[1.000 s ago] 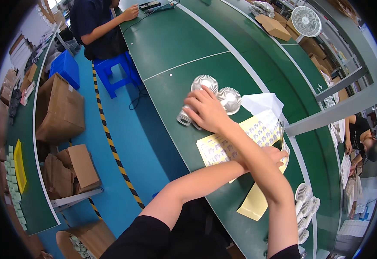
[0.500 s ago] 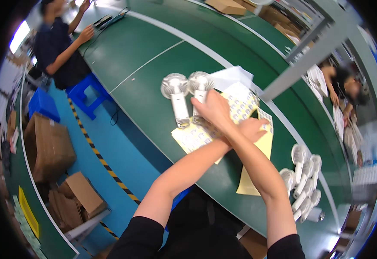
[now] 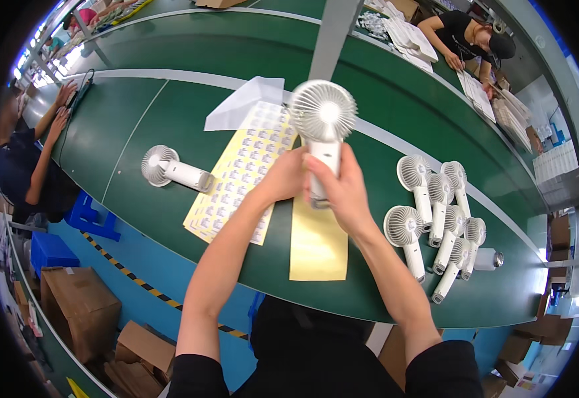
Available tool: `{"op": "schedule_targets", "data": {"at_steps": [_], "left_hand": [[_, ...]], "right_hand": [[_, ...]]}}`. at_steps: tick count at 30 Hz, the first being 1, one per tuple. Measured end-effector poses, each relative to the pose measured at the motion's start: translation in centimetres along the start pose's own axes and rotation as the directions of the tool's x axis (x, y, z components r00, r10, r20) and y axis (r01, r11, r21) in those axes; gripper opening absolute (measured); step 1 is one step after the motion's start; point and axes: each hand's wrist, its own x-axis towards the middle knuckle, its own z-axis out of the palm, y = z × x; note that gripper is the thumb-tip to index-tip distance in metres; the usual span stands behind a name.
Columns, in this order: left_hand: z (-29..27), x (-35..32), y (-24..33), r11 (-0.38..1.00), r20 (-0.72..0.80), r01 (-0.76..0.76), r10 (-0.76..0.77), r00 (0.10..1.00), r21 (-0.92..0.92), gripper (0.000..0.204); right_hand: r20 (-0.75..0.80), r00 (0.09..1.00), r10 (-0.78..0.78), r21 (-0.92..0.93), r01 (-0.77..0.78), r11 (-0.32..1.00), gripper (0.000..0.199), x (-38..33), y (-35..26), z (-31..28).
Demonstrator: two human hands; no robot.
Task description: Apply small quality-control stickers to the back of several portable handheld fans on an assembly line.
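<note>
A white handheld fan [image 3: 324, 156] stands upright over the table, its round head away from me. My right hand [image 3: 346, 189] is wrapped round its handle, thumb across the front. Close against the handle's left side is my left hand [image 3: 286, 176], fingers curled and partly hidden, so what they hold cannot be made out. Under my arms lie yellow sheets of small printed labels [image 3: 240, 172] and a plain yellow backing sheet [image 3: 319, 249]. A second handheld fan [image 3: 187, 175] lies to the left, its handle end at the label sheet's edge.
Several white fans [image 3: 429, 212] lie grouped at the right, beside a small clear bottle [image 3: 487, 259]. A translucent white sheet [image 3: 243, 106] lies behind the labels. A grey post [image 3: 334, 40] rises beyond the fan. Co-workers sit at the far left and across at the upper right.
My right hand has lifted one fan off the table and brought it in front of me. My arms have uncrossed, and the left hand has come to the fan. The view has swung right.
</note>
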Motion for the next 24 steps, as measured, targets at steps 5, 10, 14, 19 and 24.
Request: {"op": "schedule_targets", "data": {"at_steps": [5, 10, 14, 19, 24], "left_hand": [[0.4, -0.2, 0.2, 0.98, -0.169, -0.197, 0.196, 0.966, 0.012, 0.034], [0.3, -0.4, 1.0, 0.994, -0.132, -0.105, 0.109, 0.985, 0.032, 0.032], [0.6, 0.1, 1.3, 0.995, -0.152, -0.075, 0.085, 0.985, 0.073, 0.032], [0.6, -0.1, 1.5, 0.994, -0.164, -0.004, 0.022, 0.986, 0.109, 0.032], [0.7, -0.1, 1.7, 0.997, -0.145, 0.009, 0.003, 0.989, 0.08, 0.032]], "right_hand": [[-0.131, 0.983, 0.127, 0.184, -0.102, 0.978, 0.029, -4.1, 3.3, -5.4], [-0.173, 0.974, 0.145, 0.242, -0.101, 0.965, 0.028, -5.6, 4.6, -8.9], [-0.16, 0.972, 0.173, 0.244, -0.131, 0.961, 0.028, -5.8, 4.2, -10.3], [-0.14, 0.972, 0.188, 0.225, -0.153, 0.962, 0.027, -5.4, 4.3, -10.1], [-0.152, 0.972, 0.181, 0.183, -0.152, 0.971, 0.027, -5.7, 4.3, -9.9]]}}
